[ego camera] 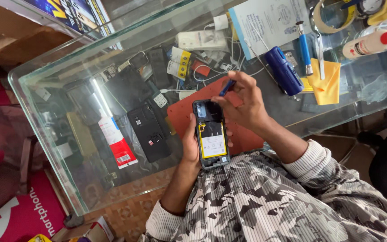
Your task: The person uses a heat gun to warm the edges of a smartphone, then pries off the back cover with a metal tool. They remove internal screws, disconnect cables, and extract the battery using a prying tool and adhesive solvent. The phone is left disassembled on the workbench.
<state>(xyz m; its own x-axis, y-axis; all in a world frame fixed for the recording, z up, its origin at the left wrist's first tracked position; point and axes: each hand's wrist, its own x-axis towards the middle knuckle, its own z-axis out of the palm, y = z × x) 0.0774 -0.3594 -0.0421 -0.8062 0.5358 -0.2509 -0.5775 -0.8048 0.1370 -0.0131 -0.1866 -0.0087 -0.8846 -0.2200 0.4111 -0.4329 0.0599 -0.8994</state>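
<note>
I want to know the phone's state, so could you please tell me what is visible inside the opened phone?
Inside the opened phone, a yellow-labelled battery fills the middle, with the camera module above. The left hand covers its left edge; parts beneath the battery are hidden.

Bright daylight, glare on glass

Only 1 view, from a camera on the head. Looks almost straight down, close over the patterned shirt (265, 201) and both hands. Takes in the glass table (59, 112) ahead, right out to its far edge. No 2nd view to share anything with.
</note>
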